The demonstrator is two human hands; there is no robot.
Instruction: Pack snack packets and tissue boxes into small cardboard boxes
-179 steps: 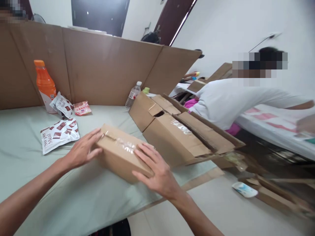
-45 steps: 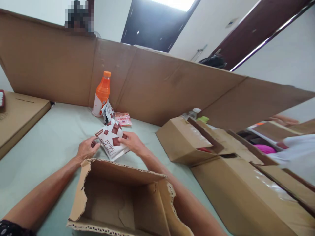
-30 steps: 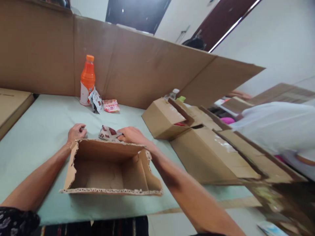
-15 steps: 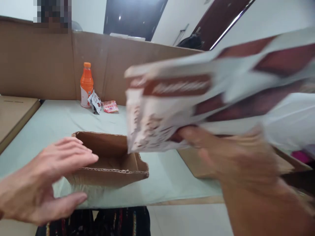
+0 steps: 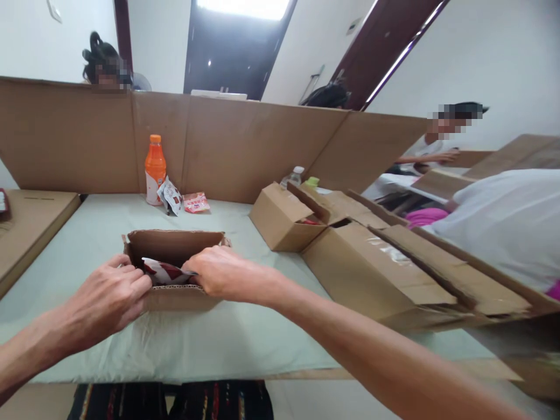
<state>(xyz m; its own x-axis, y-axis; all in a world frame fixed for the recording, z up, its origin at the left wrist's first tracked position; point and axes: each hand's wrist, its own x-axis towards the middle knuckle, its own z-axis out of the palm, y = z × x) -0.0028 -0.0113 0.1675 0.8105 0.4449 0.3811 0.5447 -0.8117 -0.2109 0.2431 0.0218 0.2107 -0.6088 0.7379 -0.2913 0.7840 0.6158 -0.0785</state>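
Note:
A small open cardboard box stands on the pale green cloth in front of me. Inside it, mostly below the rim, is a white and dark red snack bag. My right hand reaches over the box's right end, its closed fingers pinching the right end of the bag. At the left end, my left hand is curled closed over the box's edge. Its fingertips are hidden, and I cannot tell whether they also touch the bag.
Behind the box stand an orange drink bottle, a small white packet and a pink packet. Larger cardboard boxes lie to the right, another flat box to the left. A cardboard partition runs behind; other people are beyond it.
The snack bag has gone from the air at the right down into the box with my right hand. My left hand has moved from open beside the box to closed at its left end.

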